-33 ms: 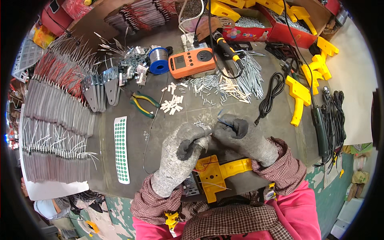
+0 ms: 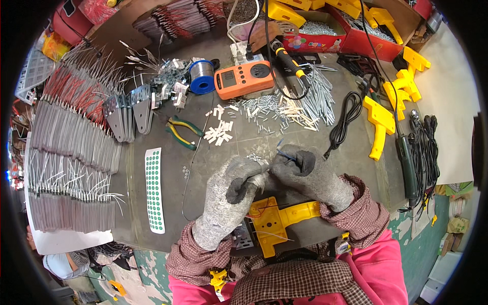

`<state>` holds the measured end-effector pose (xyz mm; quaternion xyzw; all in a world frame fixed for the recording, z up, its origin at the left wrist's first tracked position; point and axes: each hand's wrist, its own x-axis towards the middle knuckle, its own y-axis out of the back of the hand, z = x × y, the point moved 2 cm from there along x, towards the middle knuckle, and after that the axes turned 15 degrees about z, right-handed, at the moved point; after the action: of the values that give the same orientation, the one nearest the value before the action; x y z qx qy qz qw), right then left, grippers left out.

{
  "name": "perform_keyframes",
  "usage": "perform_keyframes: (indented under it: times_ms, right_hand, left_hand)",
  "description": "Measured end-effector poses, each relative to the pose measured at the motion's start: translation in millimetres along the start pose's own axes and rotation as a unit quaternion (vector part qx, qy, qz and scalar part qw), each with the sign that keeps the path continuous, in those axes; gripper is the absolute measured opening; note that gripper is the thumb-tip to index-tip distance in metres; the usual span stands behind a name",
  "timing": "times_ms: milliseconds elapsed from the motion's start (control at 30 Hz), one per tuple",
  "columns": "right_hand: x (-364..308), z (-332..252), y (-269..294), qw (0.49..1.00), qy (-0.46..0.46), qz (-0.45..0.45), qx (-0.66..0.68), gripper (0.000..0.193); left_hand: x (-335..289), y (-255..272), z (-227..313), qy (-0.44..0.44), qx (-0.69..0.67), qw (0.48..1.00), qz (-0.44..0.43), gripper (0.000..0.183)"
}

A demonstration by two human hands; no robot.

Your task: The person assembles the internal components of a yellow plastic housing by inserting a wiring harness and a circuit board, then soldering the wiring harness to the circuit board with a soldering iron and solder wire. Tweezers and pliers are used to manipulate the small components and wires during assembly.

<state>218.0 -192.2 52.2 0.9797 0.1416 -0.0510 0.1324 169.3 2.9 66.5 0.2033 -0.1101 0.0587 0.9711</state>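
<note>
My left hand [image 2: 231, 183], in a grey glove with dark fingertips, is closed in a pinch. What sits between its fingers is hidden. Close beside it my right hand [image 2: 305, 168], gloved alike, is closed around a thin blue wire-like piece [image 2: 286, 154] whose end pokes out over the fingers. The fingertips of both hands nearly meet. Below them on the table lies a yellow gun-shaped plastic housing half [image 2: 269, 222] with thin red and white wires. A perforated metal plate [image 2: 243, 238] rests at its left. Small screws [image 2: 252, 157] lie just beyond my left fingertips.
At left stand rows of grey wired strips [image 2: 71, 137] and a green-dotted sticker sheet [image 2: 154, 190]. Farther off are pliers [image 2: 182, 133], white connectors [image 2: 218, 133], a solder spool [image 2: 202, 84], an orange meter [image 2: 244, 80] and long screws [image 2: 317, 96]. Yellow housings [image 2: 379, 122] and black cords [image 2: 424, 147] lie right.
</note>
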Motion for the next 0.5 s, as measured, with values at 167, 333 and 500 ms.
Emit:
perform_keyframes:
  times_ms: [167,333,500]
  right_hand:
    - [-0.2,5.4,-2.9,0.998,0.043,0.021,-0.04,0.031]
    - [-0.1,-2.0,-3.8,0.984,0.167,0.058,0.025,0.02]
    - [-6.9,10.9,-1.5,0.983,0.16,0.067,-0.058,0.02]
  left_hand:
    - [5.5,-1.8,3.9,-0.181,0.085,0.979,0.037,0.021]
    - [0.6,1.3,-2.5,0.067,-0.061,0.996,0.027,0.027]
    - [-0.3,-3.4,-3.6,0.181,-0.144,0.972,0.037,0.023]
